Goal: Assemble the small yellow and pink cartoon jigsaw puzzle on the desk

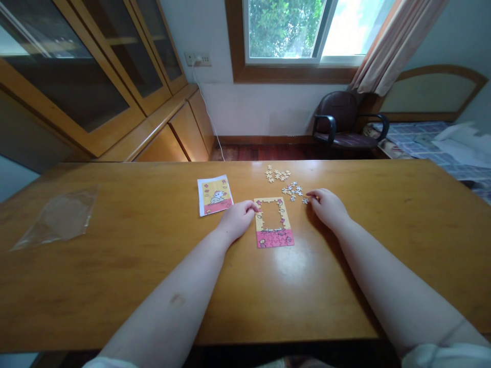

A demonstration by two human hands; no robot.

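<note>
A partly assembled jigsaw puzzle [274, 238] lies on the table, with a yellow upper border, a pink lower part and a rectangular gap in the middle. My left hand [238, 219] rests at its left edge, fingertips stretched out and touching the border. To the right of the puzzle, my right hand [327, 205] is low over the table, its fingers apart beside a loose puzzle piece [305, 201]. Several more loose pieces [293, 190] lie just beyond that hand. Farther back is another pile of pale yellow pieces [279, 175].
A reference picture card [216, 196] with a white animal lies left of the puzzle. A clear plastic bag [63, 214] is on the left of the wooden table [153, 306]. Beyond the table stand a glass-door cabinet [126, 97], an office chair [341, 120] and a bed [429, 135].
</note>
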